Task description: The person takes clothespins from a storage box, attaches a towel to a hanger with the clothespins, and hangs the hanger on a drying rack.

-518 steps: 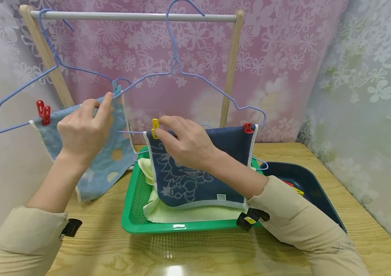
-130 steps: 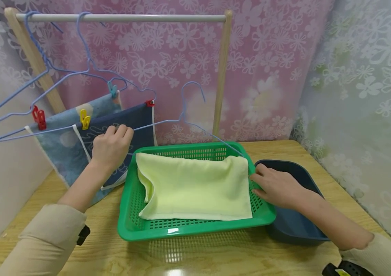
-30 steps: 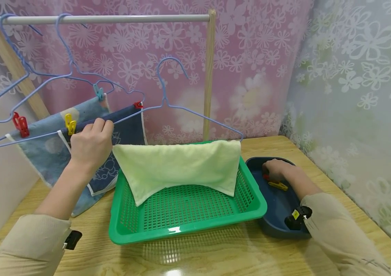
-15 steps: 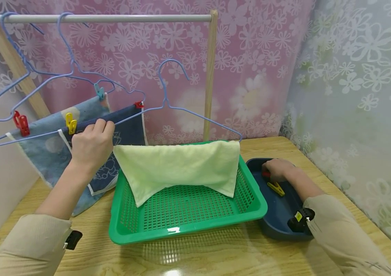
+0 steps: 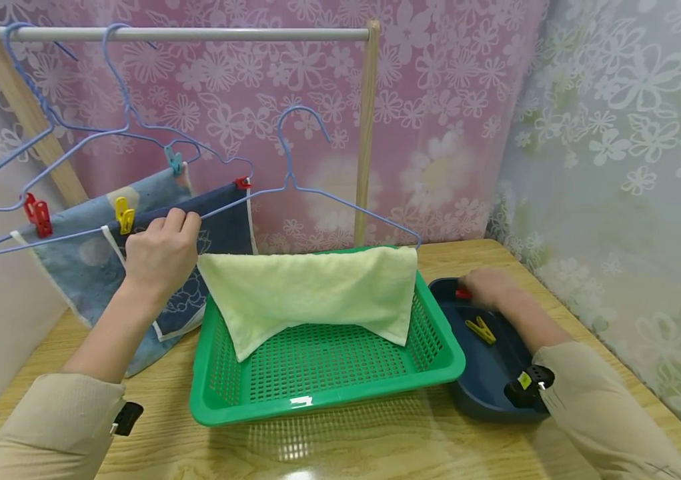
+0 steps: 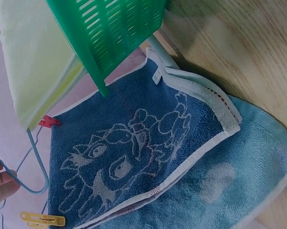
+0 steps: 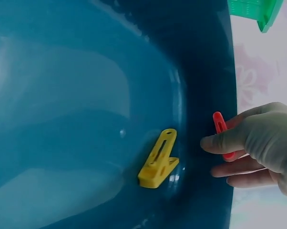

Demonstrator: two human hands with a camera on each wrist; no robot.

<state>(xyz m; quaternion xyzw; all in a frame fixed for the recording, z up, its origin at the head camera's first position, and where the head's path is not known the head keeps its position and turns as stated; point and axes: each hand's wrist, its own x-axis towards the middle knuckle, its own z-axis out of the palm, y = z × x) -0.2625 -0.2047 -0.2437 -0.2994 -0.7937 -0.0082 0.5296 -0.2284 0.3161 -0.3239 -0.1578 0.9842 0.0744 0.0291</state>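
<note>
My left hand (image 5: 161, 253) grips the left end of a blue wire hanger (image 5: 289, 177). A pale yellow towel (image 5: 310, 283) is draped over that hanger, above the green basket (image 5: 325, 400). At the far end of the dark blue tub (image 5: 472, 393), my right hand (image 5: 487, 290) pinches a red clothespin (image 7: 220, 125) between thumb and fingers; it blurs in the head view. Below it on the tub floor lies a yellow clothespin (image 7: 158, 160). In the left wrist view a dark blue towel (image 6: 129, 138) hangs close beside my left hand.
A rack with a metal rail (image 5: 244, 33) stands at the back. From it hang two hangers with a light blue towel (image 5: 76, 267) and the dark blue one, pinned by red, yellow and teal clothespins (image 5: 173, 160). A patterned curtain (image 5: 604, 167) borders the table's right side.
Over the last second my right hand has risen slightly in the tub with the red clothespin. The yellow clothespin has shifted. Earlier, the yellow towel lay in the basket; now it hangs on the hanger.
</note>
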